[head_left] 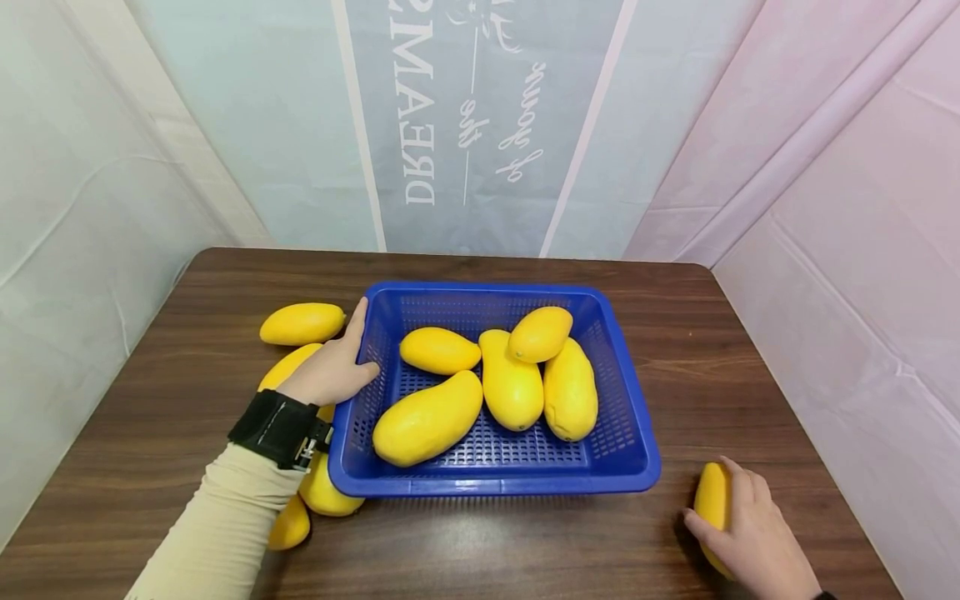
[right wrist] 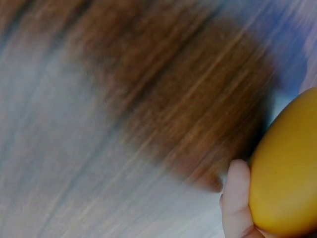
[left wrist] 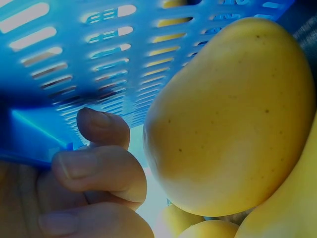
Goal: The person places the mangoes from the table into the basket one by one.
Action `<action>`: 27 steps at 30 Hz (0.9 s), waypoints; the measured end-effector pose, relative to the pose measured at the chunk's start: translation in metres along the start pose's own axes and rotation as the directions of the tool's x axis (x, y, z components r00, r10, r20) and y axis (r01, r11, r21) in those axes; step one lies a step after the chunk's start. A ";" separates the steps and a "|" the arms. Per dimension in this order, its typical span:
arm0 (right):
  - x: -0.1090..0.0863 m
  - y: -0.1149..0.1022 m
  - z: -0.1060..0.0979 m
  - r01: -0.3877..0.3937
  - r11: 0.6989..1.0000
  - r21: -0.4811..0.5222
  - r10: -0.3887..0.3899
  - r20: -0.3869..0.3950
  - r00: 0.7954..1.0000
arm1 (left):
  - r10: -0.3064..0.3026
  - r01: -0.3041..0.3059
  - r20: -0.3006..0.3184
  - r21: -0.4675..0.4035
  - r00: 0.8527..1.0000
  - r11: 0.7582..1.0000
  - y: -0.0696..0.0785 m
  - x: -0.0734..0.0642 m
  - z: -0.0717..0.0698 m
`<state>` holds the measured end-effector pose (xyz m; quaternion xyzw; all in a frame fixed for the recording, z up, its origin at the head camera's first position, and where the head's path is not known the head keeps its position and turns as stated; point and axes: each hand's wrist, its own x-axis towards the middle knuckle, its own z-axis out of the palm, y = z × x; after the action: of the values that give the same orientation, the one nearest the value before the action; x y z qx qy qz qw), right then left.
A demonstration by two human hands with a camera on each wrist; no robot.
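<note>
A blue plastic basket (head_left: 495, 485) with slotted walls holds several yellow mangoes (head_left: 429, 418). At its left rim my left hand (head_left: 333, 371) grips the edge, thumb over the inside and index finger along the rim. Curled fingers (left wrist: 99, 168) show under the rim in the left wrist view, beside a large speckled mango (left wrist: 233, 119) outside the wall. Near the front right of the table, my right hand (head_left: 757, 533) holds another mango (head_left: 712, 504) between thumb and fingers. The right wrist view shows part of that mango (right wrist: 287, 173) with one finger against it.
More mangoes (head_left: 302, 323) lie on the dark wooden table (head_left: 682, 358) left of the basket, some partly hidden under the left arm. A printed cloth (head_left: 480, 125) hangs behind the table, with pale fabric walls (head_left: 847, 183) at the sides.
</note>
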<state>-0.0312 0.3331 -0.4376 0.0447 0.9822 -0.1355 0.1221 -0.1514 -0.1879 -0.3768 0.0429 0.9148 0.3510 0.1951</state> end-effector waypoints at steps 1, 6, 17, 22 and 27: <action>0.000 0.000 0.000 0.004 1.000 0.003 -0.004 -0.006 1.000 | -0.001 0.001 0.000 0.001 1.000 1.000 0.000 0.000 0.000; 0.001 -0.001 -0.002 0.054 0.998 0.018 -0.052 -0.077 0.996 | 0.004 -0.004 0.000 0.000 1.000 1.000 0.001 0.000 0.001; 0.000 -0.011 -0.011 0.113 0.993 0.025 -0.105 -0.208 0.972 | 0.009 -0.009 -0.009 0.004 1.000 1.000 0.002 -0.002 0.000; -0.001 -0.019 -0.018 0.114 0.992 0.053 -0.098 -0.235 0.967 | 0.000 0.000 -0.006 -0.001 1.000 1.000 0.001 0.000 0.000; -0.003 -0.026 -0.025 0.171 0.983 0.074 -0.139 -0.316 0.938 | -0.001 0.001 -0.010 0.001 1.000 1.000 -0.001 0.000 0.001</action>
<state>-0.0371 0.3148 -0.4065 -0.0060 0.9816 -0.1851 -0.0469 -0.1513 -0.1880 -0.3782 0.0407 0.9161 0.3505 0.1905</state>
